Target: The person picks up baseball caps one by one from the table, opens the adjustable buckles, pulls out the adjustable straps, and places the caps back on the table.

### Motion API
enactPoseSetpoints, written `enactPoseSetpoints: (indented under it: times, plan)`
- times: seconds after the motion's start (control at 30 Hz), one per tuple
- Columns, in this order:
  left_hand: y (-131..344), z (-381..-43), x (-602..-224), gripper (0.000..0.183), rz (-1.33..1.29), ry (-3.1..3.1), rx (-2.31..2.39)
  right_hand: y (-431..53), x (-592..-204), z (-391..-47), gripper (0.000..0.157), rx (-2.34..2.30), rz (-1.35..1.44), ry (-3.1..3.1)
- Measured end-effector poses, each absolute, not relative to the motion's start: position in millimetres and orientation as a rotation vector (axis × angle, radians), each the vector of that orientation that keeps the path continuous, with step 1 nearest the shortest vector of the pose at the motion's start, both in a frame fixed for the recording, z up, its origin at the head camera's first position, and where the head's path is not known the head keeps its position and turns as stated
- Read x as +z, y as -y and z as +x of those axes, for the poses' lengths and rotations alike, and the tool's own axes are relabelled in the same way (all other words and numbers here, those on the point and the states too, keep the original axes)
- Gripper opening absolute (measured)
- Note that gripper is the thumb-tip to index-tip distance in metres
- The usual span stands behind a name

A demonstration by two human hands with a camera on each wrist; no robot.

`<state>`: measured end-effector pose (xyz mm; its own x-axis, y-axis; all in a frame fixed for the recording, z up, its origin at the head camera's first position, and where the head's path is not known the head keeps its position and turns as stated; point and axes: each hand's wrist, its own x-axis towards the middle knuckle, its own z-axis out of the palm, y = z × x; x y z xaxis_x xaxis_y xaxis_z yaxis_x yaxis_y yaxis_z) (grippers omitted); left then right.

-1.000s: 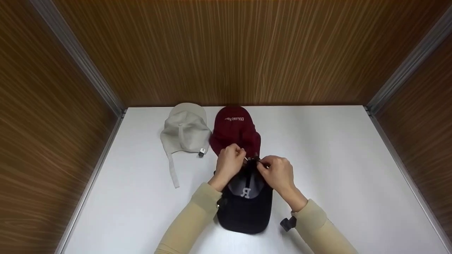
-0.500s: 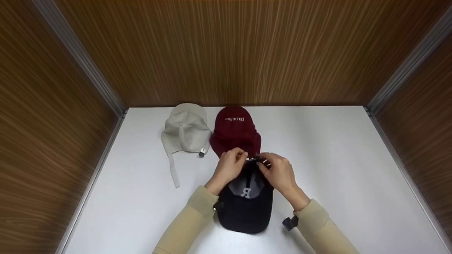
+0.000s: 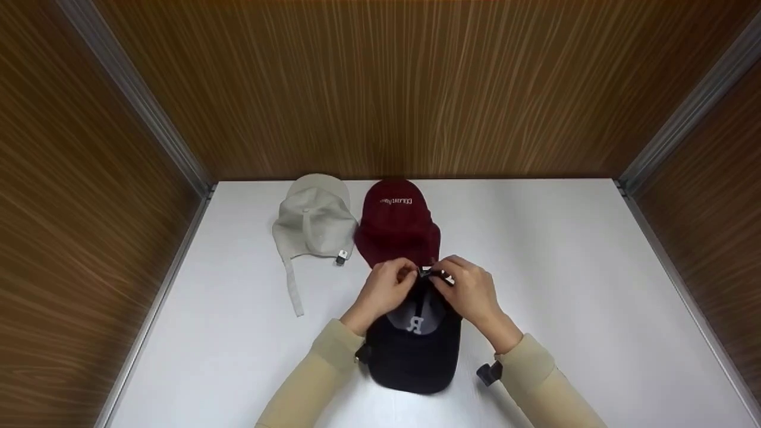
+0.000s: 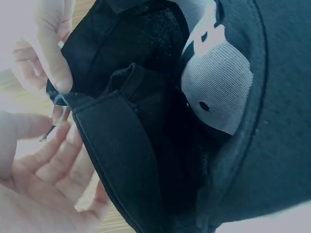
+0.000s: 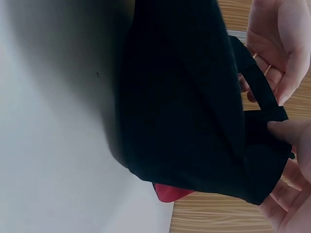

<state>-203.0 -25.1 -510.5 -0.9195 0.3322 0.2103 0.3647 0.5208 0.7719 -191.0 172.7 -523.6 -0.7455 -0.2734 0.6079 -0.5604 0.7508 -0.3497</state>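
A black baseball cap (image 3: 413,368) with a grey letter R inside stands nearest me in the head view, its brim toward me. My left hand (image 3: 387,288) pinches the cap's rear strap (image 5: 261,87), seen from below in the right wrist view. My right hand (image 3: 469,289) grips the back edge beside the strap, thumb on the black fabric. A small shiny buckle (image 3: 425,271) shows between both hands. In the left wrist view, the left fingers (image 4: 58,160) hold a thin strip hanging at the edge, while the right thumb presses the rim above.
Just beyond lies a dark red cap (image 3: 395,220) with white lettering, partly behind the hands. A beige cap (image 3: 315,223) lies to its left, its loose strap (image 3: 293,291) trailing toward me. Wood-patterned panels (image 3: 416,89) enclose the white table (image 3: 565,267) at the back and sides.
My left hand has come slightly toward me and lower, staying at the strap. The right hand has shifted a little around the buckle. The caps lie as before.
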Motion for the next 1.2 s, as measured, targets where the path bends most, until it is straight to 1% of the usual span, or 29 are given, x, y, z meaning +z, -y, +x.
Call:
enactPoseSetpoints:
  times: [0.17,0.37,0.63,1.2]
  plan:
    - [27.7,-201.2,-513.7,0.013,-0.724,2.713,-1.346,-173.4,-523.0,-191.9,0.014,0.713,0.646,2.421]
    - [27.3,-199.6,-518.7,0.017,-0.775,2.703,-1.204,-173.2,-523.9,-192.5,0.012,0.744,0.626,2.421]
    - [23.4,-198.0,-522.3,0.009,-0.721,2.679,-1.052,-171.9,-525.3,-192.9,0.011,0.774,0.582,2.392]
    - [24.1,-197.0,-516.8,0.010,-0.675,2.643,-1.037,-174.8,-526.7,-198.8,0.009,0.799,0.501,2.342]
